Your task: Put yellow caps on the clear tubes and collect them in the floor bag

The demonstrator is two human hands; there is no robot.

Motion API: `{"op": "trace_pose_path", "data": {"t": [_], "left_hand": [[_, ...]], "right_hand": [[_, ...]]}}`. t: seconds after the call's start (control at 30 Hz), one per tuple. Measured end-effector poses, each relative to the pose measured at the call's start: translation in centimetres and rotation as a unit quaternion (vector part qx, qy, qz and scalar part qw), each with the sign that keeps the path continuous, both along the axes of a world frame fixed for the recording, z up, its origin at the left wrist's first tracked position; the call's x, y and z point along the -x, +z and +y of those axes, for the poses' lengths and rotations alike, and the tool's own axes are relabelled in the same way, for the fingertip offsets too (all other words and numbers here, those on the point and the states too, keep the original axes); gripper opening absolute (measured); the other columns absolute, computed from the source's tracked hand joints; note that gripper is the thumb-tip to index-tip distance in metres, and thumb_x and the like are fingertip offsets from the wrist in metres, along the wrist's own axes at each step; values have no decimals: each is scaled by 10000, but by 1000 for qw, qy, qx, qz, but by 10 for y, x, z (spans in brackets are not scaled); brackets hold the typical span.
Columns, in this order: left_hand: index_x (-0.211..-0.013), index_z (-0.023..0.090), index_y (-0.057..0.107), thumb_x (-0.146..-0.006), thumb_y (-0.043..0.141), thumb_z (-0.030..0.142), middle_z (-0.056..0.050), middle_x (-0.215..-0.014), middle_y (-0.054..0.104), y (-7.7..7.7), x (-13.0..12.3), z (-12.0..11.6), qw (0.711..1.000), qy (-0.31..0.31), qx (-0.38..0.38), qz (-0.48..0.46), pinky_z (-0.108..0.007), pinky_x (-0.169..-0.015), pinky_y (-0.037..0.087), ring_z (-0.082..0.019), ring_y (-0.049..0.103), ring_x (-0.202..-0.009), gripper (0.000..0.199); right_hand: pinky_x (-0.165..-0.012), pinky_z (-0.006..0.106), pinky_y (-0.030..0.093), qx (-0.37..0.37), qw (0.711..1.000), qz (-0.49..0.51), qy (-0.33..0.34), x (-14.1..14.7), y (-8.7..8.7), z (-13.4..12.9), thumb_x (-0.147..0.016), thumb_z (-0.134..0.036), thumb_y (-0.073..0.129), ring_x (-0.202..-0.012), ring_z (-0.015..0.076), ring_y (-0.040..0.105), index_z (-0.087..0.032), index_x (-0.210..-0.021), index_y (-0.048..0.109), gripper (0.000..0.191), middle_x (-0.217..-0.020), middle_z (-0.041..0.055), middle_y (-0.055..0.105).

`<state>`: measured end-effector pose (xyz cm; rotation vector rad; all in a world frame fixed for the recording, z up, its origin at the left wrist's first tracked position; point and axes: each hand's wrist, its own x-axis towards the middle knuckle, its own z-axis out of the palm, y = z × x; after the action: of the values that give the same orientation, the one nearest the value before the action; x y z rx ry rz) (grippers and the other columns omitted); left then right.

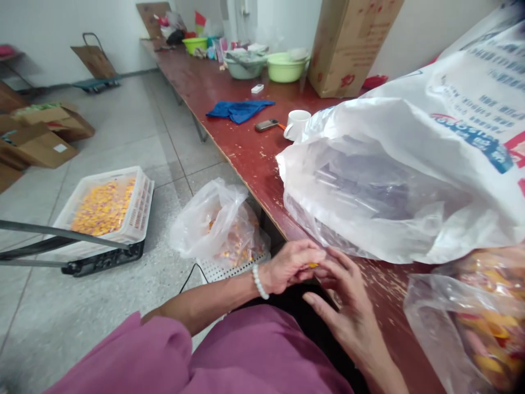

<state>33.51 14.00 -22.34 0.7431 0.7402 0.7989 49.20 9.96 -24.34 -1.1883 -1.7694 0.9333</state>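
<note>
Yellow scrap (tiny) between left hand and right hand.

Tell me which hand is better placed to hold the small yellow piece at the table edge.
Left, probably: the left hand seems closed around the small yellow piece. The right hand curves beside it, and I cannot tell whether it touches the piece.

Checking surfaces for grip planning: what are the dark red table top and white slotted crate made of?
The dark red table top looks like painted wood: glossy, pale chips along its edge. The white slotted crate looks like moulded plastic, matte with regular slots.
</note>
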Motion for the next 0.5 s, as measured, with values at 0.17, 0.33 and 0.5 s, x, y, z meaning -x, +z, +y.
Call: {"op": "trace_pose_path", "data": {"t": [0.17,0.33,0.5], "left_hand": [[-804,172,513,-804,543,478,72,-501,354,6,27,-6,999,28,13,21,-182,-352,146,-50,260,-394,307],[-848,190,529,-818,449,442,65,-438,311,8,50,3,997,44,57,-2,-202,-338,149,-71,205,-349,266],[-792,197,481,-735,466,413,61,-437,296,-4,137,38,950,268,-13,157,-213,-347,210,-78,253,-349,225]], "right_hand": [[-795,335,547,-25,999,22,36,27,12,-1,-821,-271,619,-1050,203,568,-315,-1329,401,554,-1370,101,388],[-717,307,549,33,997,54,-42,16,12,3,-835,-294,594,-795,150,623,-255,-1342,376,554,-1203,117,553],[-672,293,543,-36,986,-28,-159,-22,2,6,-843,-300,574,-771,152,623,-231,-1251,495,421,-1127,102,609]]}}
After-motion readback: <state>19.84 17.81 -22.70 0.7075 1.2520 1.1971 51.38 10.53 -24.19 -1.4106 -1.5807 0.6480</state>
